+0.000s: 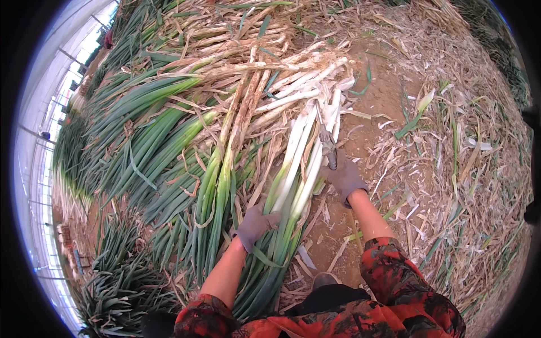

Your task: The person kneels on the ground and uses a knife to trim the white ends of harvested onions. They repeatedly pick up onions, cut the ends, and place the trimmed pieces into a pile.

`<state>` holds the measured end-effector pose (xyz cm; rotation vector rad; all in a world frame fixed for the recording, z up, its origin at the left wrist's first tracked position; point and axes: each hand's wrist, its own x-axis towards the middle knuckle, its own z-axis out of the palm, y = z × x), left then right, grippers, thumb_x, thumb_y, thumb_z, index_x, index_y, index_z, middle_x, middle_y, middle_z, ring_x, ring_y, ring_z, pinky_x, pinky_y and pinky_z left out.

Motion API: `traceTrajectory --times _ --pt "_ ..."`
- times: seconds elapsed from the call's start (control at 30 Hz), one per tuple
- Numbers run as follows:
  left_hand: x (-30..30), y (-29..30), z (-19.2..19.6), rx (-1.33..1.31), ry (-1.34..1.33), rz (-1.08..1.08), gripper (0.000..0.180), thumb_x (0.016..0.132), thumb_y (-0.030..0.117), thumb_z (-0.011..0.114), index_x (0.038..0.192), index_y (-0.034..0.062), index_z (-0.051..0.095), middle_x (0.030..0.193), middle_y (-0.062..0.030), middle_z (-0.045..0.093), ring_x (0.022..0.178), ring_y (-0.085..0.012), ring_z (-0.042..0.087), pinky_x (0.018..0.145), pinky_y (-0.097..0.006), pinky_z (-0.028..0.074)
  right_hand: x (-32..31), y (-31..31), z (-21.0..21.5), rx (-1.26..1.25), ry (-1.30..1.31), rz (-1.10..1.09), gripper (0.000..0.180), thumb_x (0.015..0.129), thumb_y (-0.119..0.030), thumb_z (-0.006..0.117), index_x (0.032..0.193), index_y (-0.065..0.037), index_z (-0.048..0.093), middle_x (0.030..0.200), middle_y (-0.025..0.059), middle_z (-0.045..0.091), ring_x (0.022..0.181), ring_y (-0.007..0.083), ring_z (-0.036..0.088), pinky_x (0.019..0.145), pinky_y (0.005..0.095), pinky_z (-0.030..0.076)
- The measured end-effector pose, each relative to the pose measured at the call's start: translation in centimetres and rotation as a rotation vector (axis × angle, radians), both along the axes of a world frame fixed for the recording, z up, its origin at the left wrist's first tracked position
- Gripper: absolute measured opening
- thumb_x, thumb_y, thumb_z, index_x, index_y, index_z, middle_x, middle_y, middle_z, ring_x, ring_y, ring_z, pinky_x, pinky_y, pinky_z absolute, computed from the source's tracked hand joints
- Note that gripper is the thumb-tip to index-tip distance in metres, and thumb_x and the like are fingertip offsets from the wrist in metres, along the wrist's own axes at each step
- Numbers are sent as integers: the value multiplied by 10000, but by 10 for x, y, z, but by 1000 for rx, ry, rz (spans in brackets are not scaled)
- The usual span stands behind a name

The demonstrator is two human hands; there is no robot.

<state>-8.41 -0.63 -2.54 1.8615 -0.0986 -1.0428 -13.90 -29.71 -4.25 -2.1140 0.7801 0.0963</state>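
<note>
Long green onions (296, 149) lie in front of me, their white stalks pointing away and their green leaves toward me. In a grey glove, my left hand (256, 225) is closed around the stalks where white turns to green. My right hand (345, 179), gloved too, grips a metal tool with a thin nozzle (324, 135). The nozzle's slim tip reaches along the white stalks toward their root ends. How the right fingers wrap the handle is partly hidden. Just left of my left hand lie unpeeled onions (225, 141) with brown, dry skins.
A big heap of green onions (141, 118) spreads to the left and far side. More green leaves (118, 281) lie at the lower left. Dry peeled skins (451, 225) litter the soil (389, 90) on the right. A pale greenhouse wall (34, 152) curves along the left edge.
</note>
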Motion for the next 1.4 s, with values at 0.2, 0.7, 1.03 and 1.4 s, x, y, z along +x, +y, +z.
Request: traceTrajectory --times 0.2,0.7,1.03,1.4 --pt "-58 47 -24 154 -309 21 559 865 304 739 1320 8 604 996 -219 726 917 -328 708 837 -431 526 -39 33 -21 46 -116 43 645 824 -379 748 1333 -50 526 945 262 688 860 440 679 768 479 525" --pt "-30 46 -35 9 -290 112 657 993 292 659 1422 -152 433 1367 -251 592 1258 -288 570 1087 -351 408 -22 26 -5 164 -27 -151 713 824 -442 720 1337 -17 466 989 275 689 928 454 677 814 491 526" --pt "-33 44 -23 -33 -134 132 706 1014 341 620 1484 -118 362 1416 -225 548 1314 -296 527 1110 -357 389 -11 18 8 90 107 58 561 819 -398 715 1169 4 539 1014 267 681 951 443 668 840 497 520" --pt "-63 -2 27 268 -386 -333 1011 717 415 869 1498 14 366 1258 -271 641 1146 -395 642 990 -435 487 22 -9 11 60 123 -66 509 824 -299 730 1187 23 575 1064 284 673 1011 428 676 837 491 539"
